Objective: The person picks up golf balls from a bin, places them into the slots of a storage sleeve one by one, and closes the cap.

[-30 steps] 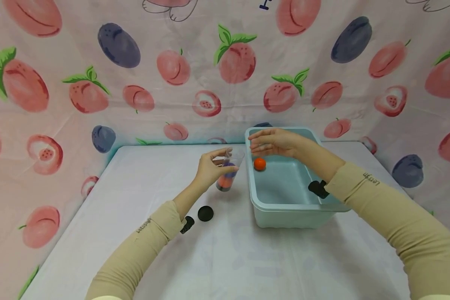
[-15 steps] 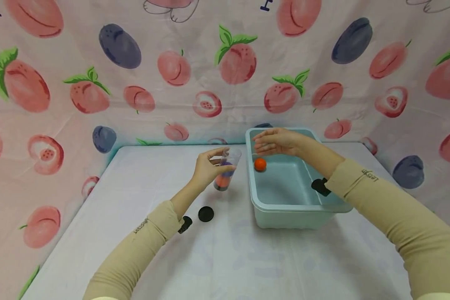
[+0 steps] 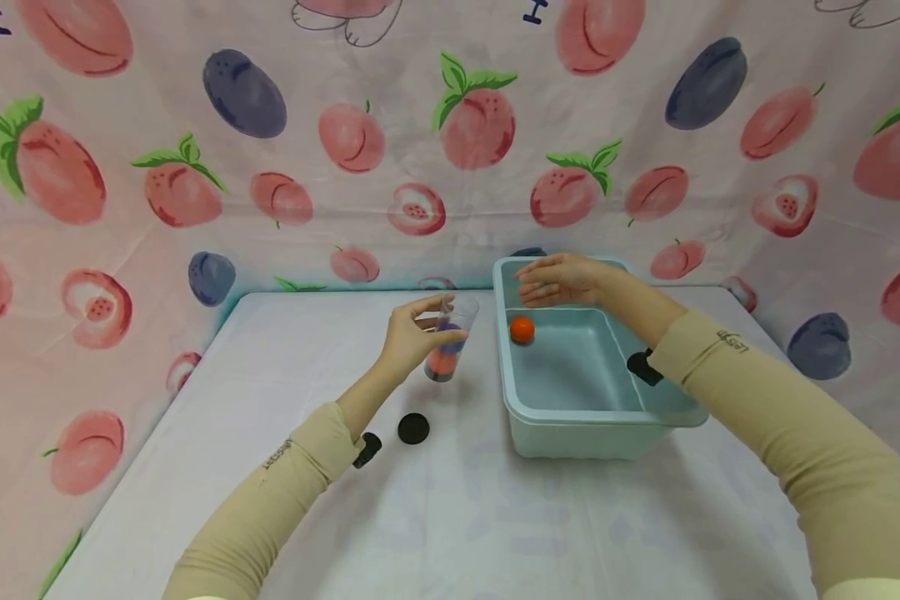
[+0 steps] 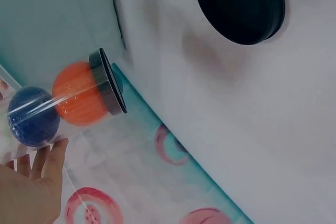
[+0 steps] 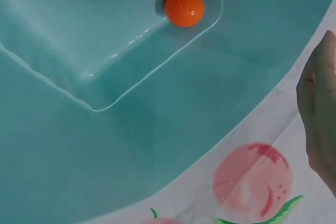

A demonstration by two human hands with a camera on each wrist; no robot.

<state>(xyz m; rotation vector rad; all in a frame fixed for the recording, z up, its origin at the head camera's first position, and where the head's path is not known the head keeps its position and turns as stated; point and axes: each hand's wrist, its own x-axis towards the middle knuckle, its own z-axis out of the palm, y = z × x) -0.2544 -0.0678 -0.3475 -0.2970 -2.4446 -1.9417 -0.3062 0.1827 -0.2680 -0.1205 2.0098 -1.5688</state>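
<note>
My left hand (image 3: 411, 337) grips a clear plastic tube (image 3: 462, 312), tilted a little and held near the bin's left side. Inside the tube, an orange ball (image 4: 80, 94) lies against the black end cap (image 4: 108, 82), with a dark blue ball (image 4: 33, 117) beside it. Over the far left part of the light blue bin (image 3: 570, 414), my right hand (image 3: 562, 281) hovers with fingers extended, holding nothing. A loose orange ball (image 3: 522, 330) rests in the bin's left side, below that hand.
A black round lid (image 3: 414, 428) lies on the white tabletop (image 3: 307, 350), near the left wrist camera (image 3: 367, 450). Behind the table hangs a fruit-print cloth (image 3: 412, 100). The bin's raised walls stand right of the tube.
The left hand and tube have shifted slightly left. My right hand has drawn a little to the right, away from the tube. The loose orange ball stays in the bin.
</note>
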